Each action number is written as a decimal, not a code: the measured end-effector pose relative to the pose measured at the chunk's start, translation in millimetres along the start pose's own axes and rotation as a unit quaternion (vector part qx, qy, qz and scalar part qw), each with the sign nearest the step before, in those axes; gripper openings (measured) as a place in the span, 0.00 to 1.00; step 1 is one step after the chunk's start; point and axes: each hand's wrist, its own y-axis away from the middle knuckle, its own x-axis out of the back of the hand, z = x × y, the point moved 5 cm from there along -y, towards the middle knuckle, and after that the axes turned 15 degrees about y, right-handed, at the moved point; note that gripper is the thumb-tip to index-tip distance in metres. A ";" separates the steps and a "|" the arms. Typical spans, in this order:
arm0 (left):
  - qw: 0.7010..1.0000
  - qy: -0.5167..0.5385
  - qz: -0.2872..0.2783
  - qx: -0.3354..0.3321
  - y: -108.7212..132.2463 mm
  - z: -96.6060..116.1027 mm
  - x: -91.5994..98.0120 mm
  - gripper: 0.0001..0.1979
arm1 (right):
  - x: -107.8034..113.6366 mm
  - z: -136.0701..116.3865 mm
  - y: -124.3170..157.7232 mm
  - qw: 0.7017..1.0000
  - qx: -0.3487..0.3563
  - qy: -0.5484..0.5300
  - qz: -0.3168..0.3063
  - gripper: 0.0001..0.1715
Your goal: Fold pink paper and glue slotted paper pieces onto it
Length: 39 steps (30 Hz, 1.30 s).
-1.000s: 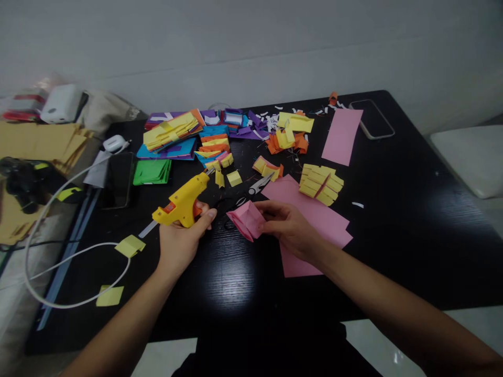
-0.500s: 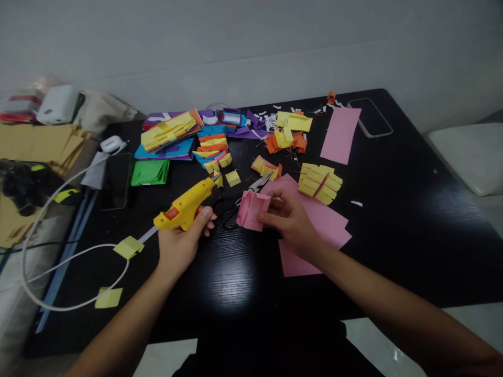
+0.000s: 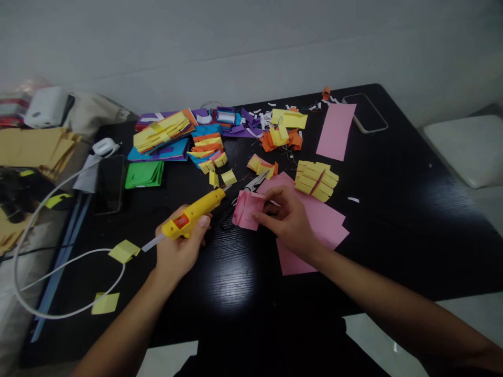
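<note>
My left hand (image 3: 178, 243) is wrapped round a yellow glue gun (image 3: 196, 212), its nozzle pointing up and right toward the paper. A clear glue stick (image 3: 153, 242) pokes out of the gun's back end. Between the thumb and fingers of my right hand (image 3: 286, 220) is a small folded piece of pink paper (image 3: 248, 210), creased and held just above the table. Behind it lie scissors (image 3: 256, 181) with their blades uppermost and the dark handles partly hidden. Pink paper sheets (image 3: 314, 214) lie under and beside my right hand.
Folded yellow strips (image 3: 317, 179), a green paper bundle (image 3: 144, 174) and stacks of coloured paper (image 3: 165, 131) cover the table's back. A white cable (image 3: 74, 256) loops at left near a dark phone (image 3: 110, 183). A phone-shaped case (image 3: 365, 112) lies at back right.
The glue gun has tilted and shifted a little right, its nozzle now lower and closer to the pink paper. My right hand keeps its hold on the paper, and the view has shifted slightly.
</note>
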 end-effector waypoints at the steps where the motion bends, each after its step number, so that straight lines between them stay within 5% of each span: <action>1: 1.000 -0.001 -0.009 -0.007 0.4 0.6 0.0 0.13 | 0.1 0.4 -0.2 1.000 -0.001 0.006 -0.001 0.28; 9: 0.974 -0.087 -0.126 -0.168 1.6 27.3 -14.3 0.02 | -0.7 1.8 0.2 1.000 0.008 -0.006 0.005 0.28; 20: 0.954 -0.122 -0.176 -0.210 2.7 32.5 -24.5 0.05 | -8.1 -1.8 10.9 0.994 0.063 0.086 -0.022 0.23; 39: 0.945 -0.153 -0.175 -0.230 3.4 34.4 -28.4 0.08 | -8.6 -5.5 14.2 0.992 0.093 0.084 -0.011 0.25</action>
